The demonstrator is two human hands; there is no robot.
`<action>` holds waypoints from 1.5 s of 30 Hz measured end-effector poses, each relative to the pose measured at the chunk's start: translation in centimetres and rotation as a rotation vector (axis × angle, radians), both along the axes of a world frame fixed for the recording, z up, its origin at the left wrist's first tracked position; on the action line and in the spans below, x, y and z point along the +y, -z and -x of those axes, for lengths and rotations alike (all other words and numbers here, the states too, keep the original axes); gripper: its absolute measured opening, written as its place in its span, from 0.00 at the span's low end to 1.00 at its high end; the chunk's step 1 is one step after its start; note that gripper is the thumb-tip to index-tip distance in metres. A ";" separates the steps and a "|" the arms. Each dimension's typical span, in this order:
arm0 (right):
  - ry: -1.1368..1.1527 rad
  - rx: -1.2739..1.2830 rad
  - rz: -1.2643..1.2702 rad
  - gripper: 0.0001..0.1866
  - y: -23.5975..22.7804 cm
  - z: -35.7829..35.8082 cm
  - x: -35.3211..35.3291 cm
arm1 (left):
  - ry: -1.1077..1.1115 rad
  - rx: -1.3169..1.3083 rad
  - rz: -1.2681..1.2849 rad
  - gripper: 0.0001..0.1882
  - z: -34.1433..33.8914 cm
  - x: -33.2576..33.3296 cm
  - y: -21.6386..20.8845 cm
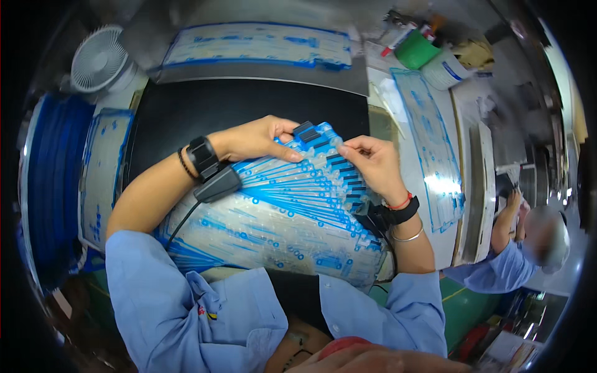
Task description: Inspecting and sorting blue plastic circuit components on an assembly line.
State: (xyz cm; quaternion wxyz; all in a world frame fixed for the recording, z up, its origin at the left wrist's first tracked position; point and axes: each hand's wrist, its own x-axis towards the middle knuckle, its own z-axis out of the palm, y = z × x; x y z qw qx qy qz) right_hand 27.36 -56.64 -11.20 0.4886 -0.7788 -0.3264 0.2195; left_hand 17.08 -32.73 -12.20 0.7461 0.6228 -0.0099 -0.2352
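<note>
A large translucent sheet with blue printed lines (280, 239) lies bent across my lap and rises toward the table's near edge. Along its raised edge runs a row of blue tabs with black strips (341, 166). My left hand (273, 140) grips this edge near its far end, its thumb on top and its other fingers partly hidden beneath. On the tabs a little to the right, my right hand (373, 158) pinches the edge between thumb and finger. Whether a small piece sits in that pinch is too fine to make out.
Ahead is a black work surface (249, 115), with another blue-lined sheet (261, 46) behind it. More sheets (429, 149) lie right; a blue stack (56, 186) and a white fan (99, 59) stand left. A green container (416, 50) holds pens. A co-worker (497, 267) sits far right.
</note>
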 end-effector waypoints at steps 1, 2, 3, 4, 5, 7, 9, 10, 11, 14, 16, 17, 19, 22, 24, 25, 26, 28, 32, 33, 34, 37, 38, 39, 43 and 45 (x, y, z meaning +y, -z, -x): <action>-0.001 0.053 -0.091 0.09 0.4 -0.3 -0.4 | 0.004 0.000 0.045 0.25 -0.3 -0.1 0.0; -0.017 0.027 -0.070 0.09 0.7 -0.3 -0.4 | 0.000 0.000 0.031 0.25 -0.1 -0.1 0.4; -0.031 0.015 -0.079 0.10 1.1 -0.6 -0.2 | -0.003 -0.012 -0.042 0.25 0.1 -0.1 0.0; -0.046 0.003 -0.084 0.10 1.4 -0.8 0.0 | -0.008 -0.026 -0.110 0.25 0.2 0.0 0.0; -0.034 -0.005 -0.052 0.11 0.9 -0.6 0.4 | -0.018 -0.002 -0.068 0.25 0.5 0.0 0.0; 0.002 -0.078 0.026 0.13 0.1 -0.4 0.8 | -0.039 0.019 0.024 0.25 0.4 -0.3 0.4; 0.037 -0.073 -0.004 0.13 0.1 -0.2 0.8 | -0.022 0.036 0.003 0.24 0.1 -0.3 0.3; 0.041 -0.057 -0.024 0.13 0.2 -0.1 0.7 | -0.016 0.036 -0.010 0.23 0.0 -0.3 0.4; 0.015 -0.054 -0.008 0.11 0.3 -0.1 0.5 | 0.006 0.028 -0.020 0.23 0.0 -0.3 0.1; 0.001 -0.094 0.022 0.11 -0.2 -0.3 0.1 | -0.015 0.037 -0.010 0.21 -0.2 -0.5 -0.3; 0.023 -0.118 0.000 0.11 0.1 -0.4 0.1 | -0.026 0.045 0.002 0.22 -0.2 -0.5 -0.3; -0.002 -0.134 0.007 0.10 0.2 -0.5 0.1 | -0.036 0.044 0.024 0.21 -0.2 -0.7 -0.5; -0.042 -0.143 0.047 0.10 -0.1 -0.5 0.1 | -0.048 0.045 -0.011 0.21 0.0 -0.6 -0.1; -0.060 -0.190 -0.011 0.10 0.3 -0.5 -0.1 | -0.056 0.051 -0.021 0.20 0.1 -0.5 0.0; -0.061 -0.166 0.004 0.10 0.3 -0.5 -0.4 | -0.051 0.051 -0.045 0.20 0.1 -0.5 0.0; -0.056 -0.175 -0.027 0.09 0.7 -0.6 -0.4 | -0.058 0.056 -0.039 0.20 0.1 -0.7 -0.3; -0.051 -0.182 -0.058 0.09 0.9 -0.6 -0.4 | -0.058 0.056 -0.045 0.20 0.2 -0.8 -0.4; -0.026 -0.144 -0.039 0.09 0.4 -0.3 -0.1 | -0.054 0.055 -0.037 0.21 0.3 -0.7 -0.4; 0.000 -0.137 -0.013 0.10 -0.1 0.0 0.3 | -0.075 0.072 -0.019 0.20 0.5 -0.8 -0.4; -0.013 -0.155 -0.031 0.10 0.4 -0.1 0.4 | -0.080 0.072 -0.021 0.21 0.6 -0.8 -0.4; -0.028 -0.174 -0.031 0.10 0.3 -0.1 0.5 | -0.090 0.074 -0.023 0.21 0.7 -0.8 -0.7; -0.042 -0.090 -0.085 0.10 0.7 -0.9 0.1 | -0.042 -0.030 -0.109 0.22 0.2 -0.8 -0.9; -0.048 -0.022 -0.087 0.11 1.1 -1.0 -0.2 | 0.004 -0.064 -0.162 0.24 0.1 -0.6 -1.2; -0.061 0.039 -0.092 0.11 1.0 -1.3 -0.5 | 0.003 -0.003 -0.110 0.24 -0.3 -0.6 -1.2; -0.063 0.091 -0.057 0.12 0.1 -1.2 0.1 | -0.033 0.038 0.011 0.23 -0.5 -0.1 0.3; -0.027 0.046 -0.027 0.11 0.7 -1.2 0.5 | -0.013 0.033 0.000 0.22 -0.4 0.2 0.7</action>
